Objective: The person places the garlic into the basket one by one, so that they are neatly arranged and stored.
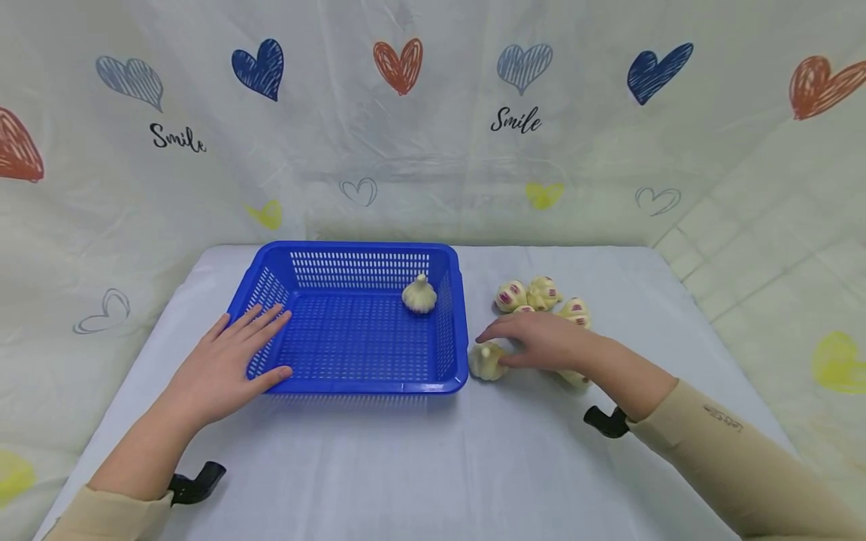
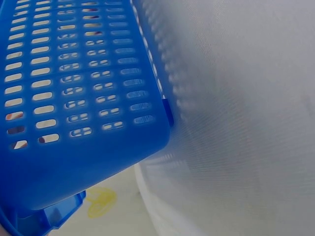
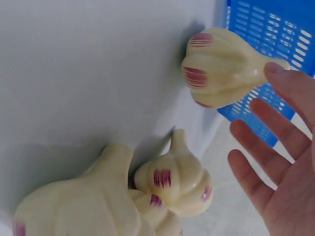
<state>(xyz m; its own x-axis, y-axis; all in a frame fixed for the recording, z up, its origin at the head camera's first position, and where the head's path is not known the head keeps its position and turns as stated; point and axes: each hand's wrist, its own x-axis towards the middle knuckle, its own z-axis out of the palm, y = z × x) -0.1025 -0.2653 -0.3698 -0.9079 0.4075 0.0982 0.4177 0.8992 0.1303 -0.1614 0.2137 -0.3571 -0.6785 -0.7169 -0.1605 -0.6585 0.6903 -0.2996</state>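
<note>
Garlic bulb (image 3: 219, 69), axis upright, stem (image 3: 258, 62) upward

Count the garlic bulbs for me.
7 visible: one bulb in the blue basket, a second bulb at the right hand, four bulbs beyond that hand, a last bulb on its near side. The hand may hide more.

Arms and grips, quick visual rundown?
Left grip and right grip: bare hands, no gloves or rings visible. Plain beige left sleeve and right sleeve, ending short of the hands. Curved black pieces stick out by both cuffs. Small dark writing on the right sleeve, not clearly legible. No cables visible.
</note>
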